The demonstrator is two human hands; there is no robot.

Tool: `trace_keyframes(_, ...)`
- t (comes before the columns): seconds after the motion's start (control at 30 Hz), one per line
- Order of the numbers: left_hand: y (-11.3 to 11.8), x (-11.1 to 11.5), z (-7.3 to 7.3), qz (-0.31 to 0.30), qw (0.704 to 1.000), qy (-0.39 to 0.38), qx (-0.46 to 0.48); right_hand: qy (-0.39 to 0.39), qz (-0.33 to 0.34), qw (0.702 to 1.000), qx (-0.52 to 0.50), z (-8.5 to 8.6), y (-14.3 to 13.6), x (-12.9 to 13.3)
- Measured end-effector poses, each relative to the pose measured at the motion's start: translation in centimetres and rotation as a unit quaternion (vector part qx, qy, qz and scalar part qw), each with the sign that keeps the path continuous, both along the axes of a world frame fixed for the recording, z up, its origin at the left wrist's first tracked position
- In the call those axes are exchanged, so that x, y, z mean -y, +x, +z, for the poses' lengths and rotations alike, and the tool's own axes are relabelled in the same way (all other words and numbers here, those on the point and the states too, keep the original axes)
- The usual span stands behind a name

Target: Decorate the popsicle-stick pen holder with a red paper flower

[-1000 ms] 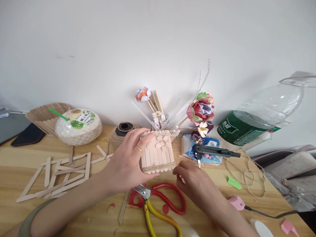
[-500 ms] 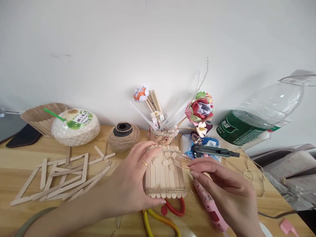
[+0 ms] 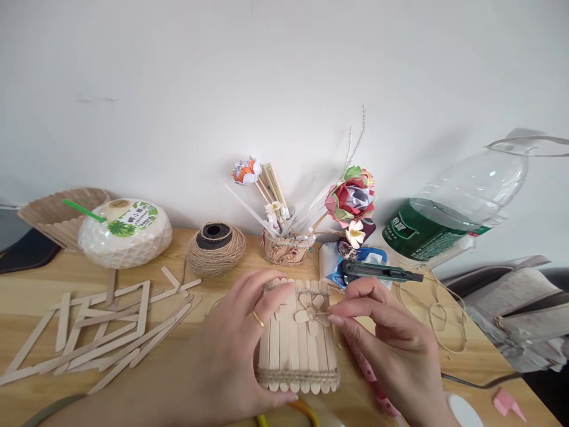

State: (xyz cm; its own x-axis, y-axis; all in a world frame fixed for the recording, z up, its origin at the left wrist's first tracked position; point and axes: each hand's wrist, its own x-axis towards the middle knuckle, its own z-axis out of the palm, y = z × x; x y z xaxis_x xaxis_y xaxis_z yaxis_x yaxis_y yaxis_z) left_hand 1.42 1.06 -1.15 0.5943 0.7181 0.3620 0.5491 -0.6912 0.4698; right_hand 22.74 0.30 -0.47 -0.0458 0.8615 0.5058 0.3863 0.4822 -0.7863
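Observation:
My left hand [image 3: 231, 338] is wrapped around the left side of a holder made of craft sticks [image 3: 296, 353], thumb at its bottom edge and fingers over its top. Twine bands circle the holder near its base. On its front sits a small flower of rounded wooden petals [image 3: 301, 316]. My right hand [image 3: 386, 338] pinches a thin tan strand [image 3: 320, 314] between thumb and fingertips, its far end at the flower's middle. A pink glue gun [image 3: 365, 366] lies partly hidden under my right hand. Below the holder, yellow handles [image 3: 306, 409] show in part.
Loose craft sticks [image 3: 111, 332] spread across the left. Behind them stand a white coconut [image 3: 124, 246] with a green straw and a twine spool [image 3: 216, 249]. A decorated pot [image 3: 287, 250] with paper flowers, a utility knife [image 3: 382, 271] and a large plastic bottle [image 3: 453, 207] stand or lie behind.
My right hand has brought the strand's end to the flower's middle. The holder sits lower in view, covering more of the coloured handles, and the camera view has shifted slightly.

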Motion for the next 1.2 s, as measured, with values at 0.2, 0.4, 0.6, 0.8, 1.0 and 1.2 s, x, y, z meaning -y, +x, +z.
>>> trace_keyframes(0.2,-0.03,0.0,-0.05,-0.001,1.0,-0.002,0.001,0.008,-0.021,1.0,0.016,0.29,0.12,-0.18)
trace_keyframes(0.4,0.04,-0.11,0.19,-0.012,1.0,0.004,0.011,0.016,-0.025,0.999,0.02,0.52,0.28,0.0)
trace_keyframes(0.6,0.01,-0.09,0.01,-0.004,1.0,0.003,0.002,0.005,-0.012,1.0,0.008,0.22,-0.01,0.13)
trace_keyframes(0.8,0.02,-0.07,-0.09,-0.002,1.0,0.0,0.005,0.035,-0.028,0.999,0.021,0.49,0.07,0.18)
trace_keyframes(1.0,0.03,-0.08,0.07,-0.007,1.0,-0.002,-0.004,0.025,-0.028,0.999,0.013,0.56,0.0,0.33)
trace_keyframes(1.2,0.06,-0.02,-0.01,0.0,1.0,-0.005,0.004,0.04,-0.029,0.999,0.017,0.48,0.06,0.49)
